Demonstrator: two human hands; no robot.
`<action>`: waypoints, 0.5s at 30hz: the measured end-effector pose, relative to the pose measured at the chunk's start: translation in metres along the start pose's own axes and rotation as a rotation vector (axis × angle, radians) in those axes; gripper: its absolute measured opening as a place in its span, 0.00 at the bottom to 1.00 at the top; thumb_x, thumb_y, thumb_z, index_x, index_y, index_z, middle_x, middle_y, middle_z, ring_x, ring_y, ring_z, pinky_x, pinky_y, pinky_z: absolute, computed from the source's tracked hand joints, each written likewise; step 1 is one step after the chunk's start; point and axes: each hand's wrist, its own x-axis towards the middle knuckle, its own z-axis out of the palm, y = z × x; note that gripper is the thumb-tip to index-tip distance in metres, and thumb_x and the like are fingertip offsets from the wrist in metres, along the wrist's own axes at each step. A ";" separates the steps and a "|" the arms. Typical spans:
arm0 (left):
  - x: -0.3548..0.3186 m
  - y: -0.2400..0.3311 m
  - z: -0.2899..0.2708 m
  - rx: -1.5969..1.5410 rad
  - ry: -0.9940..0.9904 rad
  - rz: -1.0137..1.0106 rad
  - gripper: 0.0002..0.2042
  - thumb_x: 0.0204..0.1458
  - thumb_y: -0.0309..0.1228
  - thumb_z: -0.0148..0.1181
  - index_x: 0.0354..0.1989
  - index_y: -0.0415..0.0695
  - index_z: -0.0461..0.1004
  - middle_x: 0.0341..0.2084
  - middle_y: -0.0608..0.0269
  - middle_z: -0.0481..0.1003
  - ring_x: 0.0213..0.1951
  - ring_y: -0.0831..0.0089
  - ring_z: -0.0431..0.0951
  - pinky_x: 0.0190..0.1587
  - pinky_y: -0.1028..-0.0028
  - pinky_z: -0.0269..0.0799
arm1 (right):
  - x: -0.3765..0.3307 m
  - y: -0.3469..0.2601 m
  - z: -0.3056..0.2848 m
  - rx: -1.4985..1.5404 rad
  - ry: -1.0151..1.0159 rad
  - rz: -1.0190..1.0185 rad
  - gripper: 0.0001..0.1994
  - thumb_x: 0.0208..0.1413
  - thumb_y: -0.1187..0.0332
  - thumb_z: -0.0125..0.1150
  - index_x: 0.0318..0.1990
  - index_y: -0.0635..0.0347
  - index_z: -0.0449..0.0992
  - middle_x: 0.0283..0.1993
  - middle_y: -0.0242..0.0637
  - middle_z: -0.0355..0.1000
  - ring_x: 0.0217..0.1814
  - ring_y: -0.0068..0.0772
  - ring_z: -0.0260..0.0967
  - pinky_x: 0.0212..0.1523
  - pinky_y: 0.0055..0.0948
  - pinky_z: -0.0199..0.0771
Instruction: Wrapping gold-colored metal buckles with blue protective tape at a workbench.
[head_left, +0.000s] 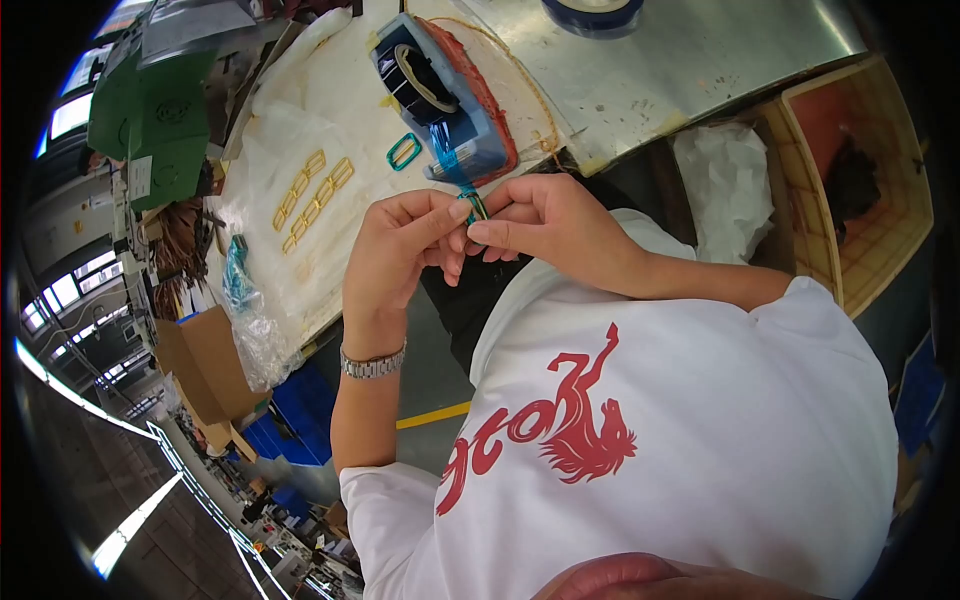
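My left hand, with a metal watch on its wrist, pinches a small buckle between thumb and fingers. My right hand grips the same piece from the other side. The buckle shows blue and a glint of gold, and the fingertips cover most of it. Just beyond the hands stands a blue-grey tape dispenser carrying a dark roll of tape. Shiny blue tape runs down its front toward my fingers. Left of the dispenser lies a rectangular buckle edged in blue.
Gold buckles lie in two rows on the white-covered table. Crumpled blue film and clear plastic sit at the left edge. Another tape roll is at the back. A wooden-sided bin stands at right.
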 end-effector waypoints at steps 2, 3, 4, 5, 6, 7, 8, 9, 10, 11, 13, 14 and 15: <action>0.003 0.002 -0.002 -0.007 -0.007 -0.018 0.10 0.67 0.31 0.69 0.39 0.35 0.83 0.24 0.64 0.81 0.20 0.76 0.80 0.22 0.75 0.78 | 0.003 -0.004 -0.002 -0.078 -0.021 -0.060 0.17 0.68 0.65 0.72 0.54 0.73 0.81 0.40 0.38 0.86 0.41 0.23 0.83 0.44 0.26 0.82; 0.004 0.003 -0.004 -0.012 -0.014 -0.036 0.10 0.67 0.32 0.69 0.39 0.36 0.83 0.24 0.65 0.80 0.20 0.76 0.79 0.22 0.75 0.77 | 0.005 -0.006 -0.002 -0.155 -0.041 -0.122 0.19 0.67 0.65 0.73 0.55 0.73 0.80 0.40 0.39 0.86 0.42 0.25 0.83 0.46 0.28 0.83; 0.006 0.005 -0.005 -0.012 -0.014 -0.036 0.10 0.67 0.32 0.69 0.39 0.36 0.83 0.24 0.65 0.80 0.20 0.76 0.79 0.22 0.75 0.77 | 0.005 -0.006 -0.003 -0.156 -0.041 -0.122 0.19 0.67 0.65 0.73 0.55 0.73 0.80 0.40 0.39 0.86 0.42 0.25 0.83 0.46 0.28 0.83; 0.007 0.007 -0.007 -0.017 -0.024 -0.070 0.10 0.67 0.32 0.69 0.39 0.36 0.83 0.24 0.66 0.80 0.20 0.76 0.79 0.22 0.75 0.77 | 0.006 -0.005 -0.004 -0.218 -0.022 -0.214 0.21 0.65 0.65 0.75 0.57 0.73 0.79 0.39 0.39 0.86 0.43 0.26 0.84 0.49 0.29 0.83; 0.008 0.008 -0.008 -0.021 -0.033 -0.104 0.10 0.67 0.33 0.70 0.40 0.37 0.84 0.23 0.66 0.79 0.20 0.77 0.79 0.22 0.76 0.77 | 0.007 -0.005 -0.005 -0.279 -0.003 -0.305 0.24 0.63 0.64 0.77 0.59 0.73 0.78 0.39 0.40 0.86 0.44 0.28 0.84 0.51 0.30 0.83; 0.009 0.009 -0.009 -0.022 -0.033 -0.104 0.10 0.67 0.33 0.70 0.40 0.37 0.84 0.23 0.66 0.79 0.20 0.77 0.79 0.22 0.76 0.77 | 0.008 -0.005 -0.006 -0.278 -0.004 -0.304 0.24 0.63 0.64 0.77 0.59 0.73 0.78 0.39 0.40 0.86 0.44 0.28 0.84 0.51 0.30 0.83; 0.010 0.011 -0.009 -0.050 -0.045 -0.121 0.10 0.67 0.33 0.69 0.39 0.38 0.83 0.23 0.67 0.78 0.20 0.77 0.78 0.21 0.75 0.75 | 0.010 -0.006 -0.007 -0.310 0.002 -0.323 0.25 0.61 0.64 0.78 0.59 0.73 0.78 0.39 0.41 0.86 0.43 0.29 0.84 0.51 0.30 0.84; 0.011 0.011 -0.009 -0.079 -0.056 -0.137 0.10 0.67 0.33 0.69 0.38 0.39 0.83 0.22 0.67 0.77 0.19 0.77 0.78 0.21 0.75 0.74 | 0.011 -0.006 -0.008 -0.341 0.007 -0.341 0.27 0.59 0.64 0.80 0.60 0.73 0.78 0.39 0.42 0.85 0.43 0.30 0.85 0.52 0.30 0.84; 0.013 0.012 -0.010 -0.079 -0.055 -0.137 0.10 0.67 0.33 0.69 0.38 0.39 0.83 0.22 0.67 0.77 0.19 0.77 0.78 0.21 0.75 0.74 | 0.012 -0.005 -0.007 -0.341 0.006 -0.341 0.27 0.59 0.64 0.80 0.60 0.73 0.78 0.39 0.42 0.85 0.43 0.30 0.85 0.52 0.30 0.84; 0.016 0.012 -0.012 -0.115 -0.067 -0.168 0.10 0.67 0.33 0.69 0.36 0.40 0.81 0.22 0.68 0.77 0.19 0.78 0.77 0.20 0.75 0.72 | 0.014 -0.002 -0.007 -0.351 0.030 -0.368 0.26 0.59 0.64 0.80 0.58 0.72 0.79 0.38 0.42 0.85 0.41 0.30 0.84 0.49 0.30 0.84; 0.018 0.012 -0.014 -0.153 -0.074 -0.200 0.11 0.67 0.33 0.69 0.34 0.41 0.80 0.22 0.68 0.77 0.19 0.79 0.76 0.20 0.75 0.71 | 0.015 -0.001 -0.006 -0.360 0.051 -0.393 0.24 0.59 0.63 0.80 0.56 0.71 0.80 0.38 0.43 0.85 0.39 0.29 0.84 0.46 0.29 0.84; 0.019 0.012 -0.015 -0.181 -0.077 -0.221 0.11 0.67 0.33 0.69 0.33 0.42 0.79 0.22 0.69 0.76 0.19 0.79 0.76 0.20 0.75 0.70 | 0.015 -0.002 -0.006 -0.409 0.068 -0.393 0.23 0.59 0.62 0.80 0.53 0.70 0.81 0.36 0.43 0.84 0.36 0.30 0.83 0.41 0.29 0.82; 0.019 0.011 -0.015 -0.210 -0.079 -0.241 0.12 0.67 0.33 0.69 0.31 0.43 0.78 0.22 0.69 0.76 0.19 0.79 0.75 0.20 0.75 0.69 | 0.014 -0.002 -0.005 -0.459 0.086 -0.393 0.21 0.59 0.61 0.80 0.50 0.68 0.82 0.34 0.43 0.83 0.32 0.30 0.82 0.37 0.29 0.81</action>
